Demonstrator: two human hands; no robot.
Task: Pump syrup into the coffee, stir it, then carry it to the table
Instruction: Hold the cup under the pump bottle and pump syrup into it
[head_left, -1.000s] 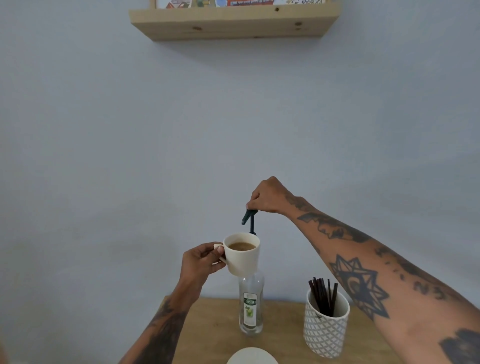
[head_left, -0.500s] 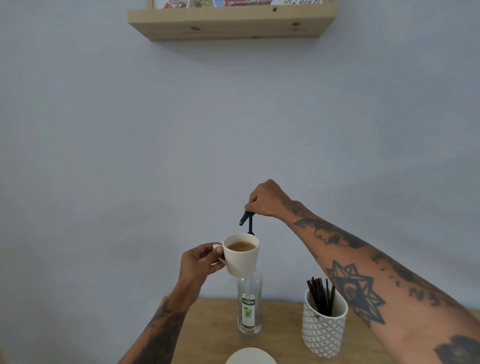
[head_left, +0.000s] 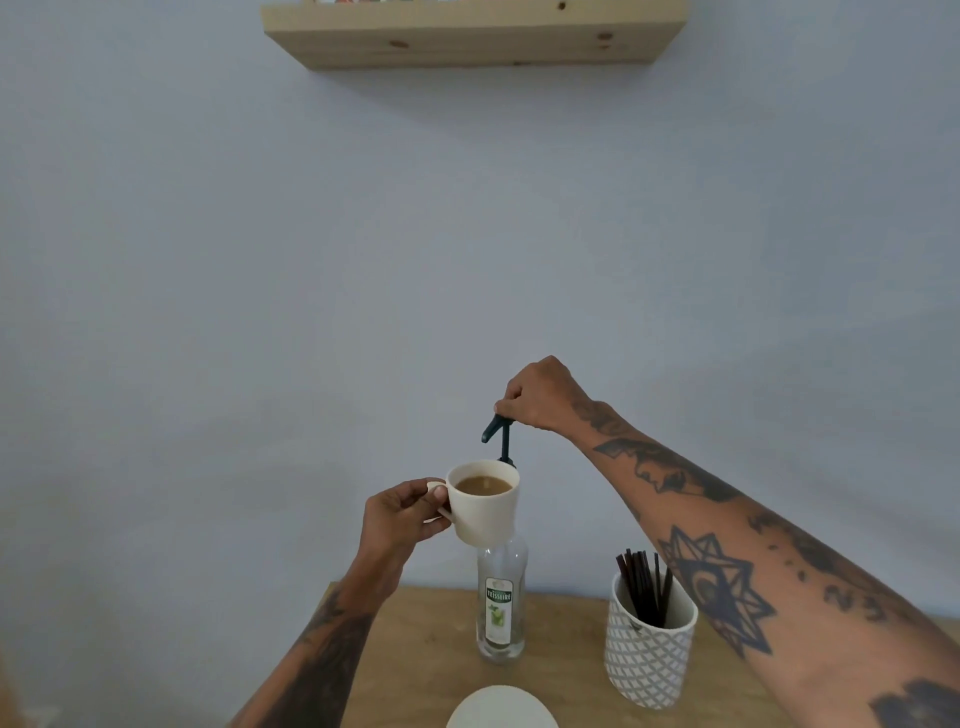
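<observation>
Left hand (head_left: 402, 517): fingers curled and pinched on the handle of the cup, holding it in the air; tattooed forearm rises from the lower edge of the view.
Cup (head_left: 485, 512): cream-coloured, tipped slightly, held in front of the upper part of the bottle with its rim just below the pump spout; not touching the table.
Coffee (head_left: 483, 485): light brown, filling the cup near to the rim, with a small pale spot on its surface.
Pump (head_left: 497, 434): dark, its thin stem rising behind the cup's far rim, spout angled down and left toward the cup.
Syrup bottle (head_left: 502, 603): clear glass, upright on the table, looking nearly empty, though the glass makes the level hard to judge.
Label (head_left: 498, 610): dark green band with white letters reading "TEISSEIRE"; below it a picture that seems to be a green drink; smaller print too small to read.
Right hand (head_left: 540, 395): closed in a loose fist, fingertips gripping the top of the pump head from above; tattooed forearm crosses to the lower right corner.
Saucer (head_left: 501, 709): white, at the bottom edge, only partly in view.
Table (head_left: 566, 675): light wood, standing against a pale wall.
Holder (head_left: 649, 649): white with a grey lattice pattern, right of the bottle and apart from it.
Stirrers (head_left: 641, 584): dark thin sticks standing bunched in the holder.
Shelf (head_left: 467, 34): pale wood, high on the wall, cut off by the top edge.
</observation>
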